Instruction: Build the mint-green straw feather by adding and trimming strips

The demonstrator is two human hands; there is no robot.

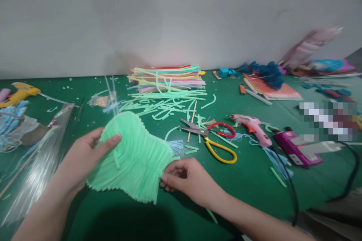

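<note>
A curved sheet made of many light green strips (132,158) laid side by side is held above the green table (249,180). My left hand (85,158) grips its left edge, thumb on top. My right hand (186,179) pinches its right edge near the lower corner. Both hands are shut on the sheet. A small blue tassel (175,146) lies just behind the sheet's right edge.
Scissors with red and yellow handles (217,139) lie right of the sheet. A pink glue gun (254,128) and a purple one (294,148) sit further right with black cords. Loose green strips (164,103) and a stack of coloured sheets (169,77) lie behind. Clear plastic wrap (31,165) at left.
</note>
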